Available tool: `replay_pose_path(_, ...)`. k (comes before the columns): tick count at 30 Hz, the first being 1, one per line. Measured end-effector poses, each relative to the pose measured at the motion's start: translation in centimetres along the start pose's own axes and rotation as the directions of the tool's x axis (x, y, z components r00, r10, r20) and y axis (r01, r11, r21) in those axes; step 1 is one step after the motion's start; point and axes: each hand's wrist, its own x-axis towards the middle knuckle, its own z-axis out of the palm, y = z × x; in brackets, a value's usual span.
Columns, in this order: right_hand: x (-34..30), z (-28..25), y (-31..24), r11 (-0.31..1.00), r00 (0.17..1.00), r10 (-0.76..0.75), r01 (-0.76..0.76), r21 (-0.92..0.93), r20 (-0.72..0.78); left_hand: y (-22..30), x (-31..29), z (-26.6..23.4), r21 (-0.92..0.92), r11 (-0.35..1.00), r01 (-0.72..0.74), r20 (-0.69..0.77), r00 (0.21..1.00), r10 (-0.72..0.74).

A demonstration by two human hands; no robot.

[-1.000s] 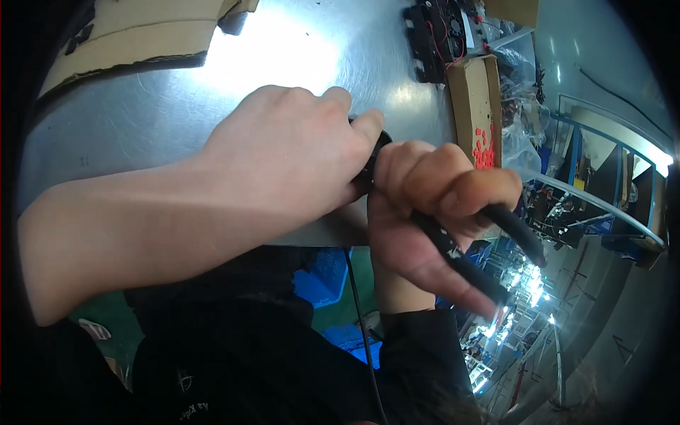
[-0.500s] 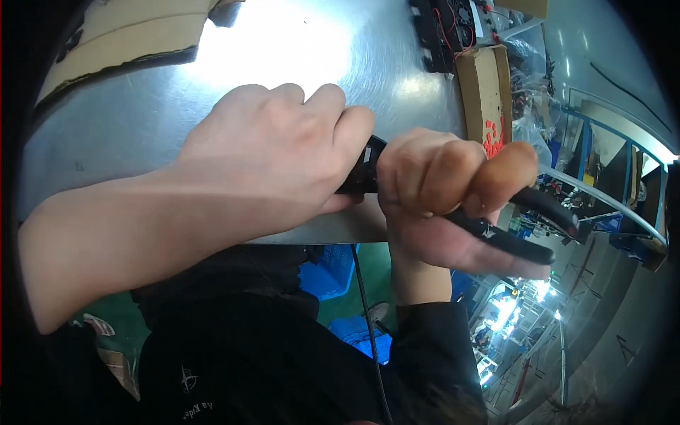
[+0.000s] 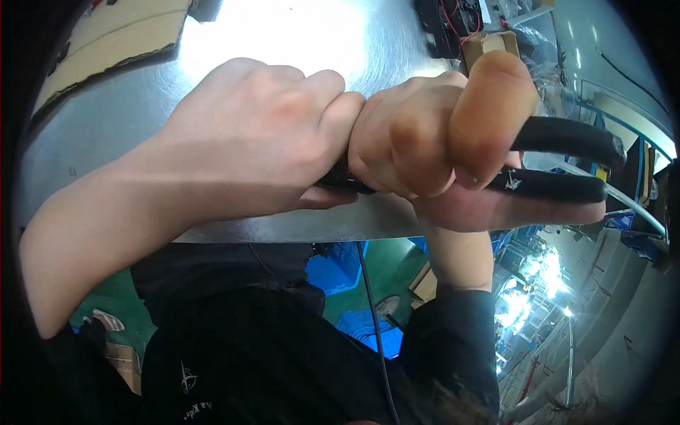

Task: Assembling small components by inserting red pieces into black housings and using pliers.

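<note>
My right hand (image 3: 425, 134) is closed around a hand tool with two black handles, most likely pliers (image 3: 559, 185). The handle ends stick out to the right past my fingers, slightly apart; the jaws are hidden. My left hand (image 3: 269, 120) is a fist, knuckles up, pressed against the side of my right hand. It grips a dark black part (image 3: 348, 181), which shows only in a narrow gap under the two hands. Its shape and where the tool meets it cannot be made out. Both hands are above the front edge of a metal table (image 3: 134, 99).
Cardboard (image 3: 120, 49) lies at the far left of the table. A black device with red wires (image 3: 448, 25) and a cardboard box (image 3: 489, 44) stand at the back right. Below the edge are blue crates (image 3: 333, 269), and a black cable (image 3: 372, 312) hangs down.
My right hand has moved up and closer to my left hand, and the tool handles have swung up to lie nearly level. Less of the black part shows between the hands.
</note>
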Motion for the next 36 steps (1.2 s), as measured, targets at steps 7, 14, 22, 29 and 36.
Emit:
replay_pose_path(7, -0.8, 0.5, -2.2, 0.895, 0.907, 0.378, -0.409, -0.180, -0.184, -1.2, 0.9, 0.5, -0.034, 0.999, -0.040, 0.088, 0.995, 0.043)
replay_pose_path(14, 3.8, -3.0, 3.0, 0.907, 0.772, -0.242, -0.035, 0.419, 0.588, -1.8, 1.8, -1.0, -0.047, 0.992, -0.115, 0.094, 0.988, 0.119)
replay_pose_path(22, -0.4, 0.1, -2.8, 0.998, 0.999, 0.003, -0.005, -0.060, -0.037, -2.1, 1.8, -0.9, 0.033, 0.988, -0.151, 0.094, 0.985, 0.148)
replay_pose_path(29, -1.2, 1.8, -4.3, 0.970, 0.939, -0.193, 0.139, -0.199, -0.284, -0.1, 0.3, -1.3, 0.034, 0.998, -0.058, -0.018, 0.998, 0.059)
replay_pose_path(36, -2.9, 2.0, -3.3, 0.935, 0.929, -0.260, 0.173, -0.310, -0.265, 0.6, 0.2, -1.5, 0.053, 0.998, 0.038, 0.013, 0.999, -0.038)
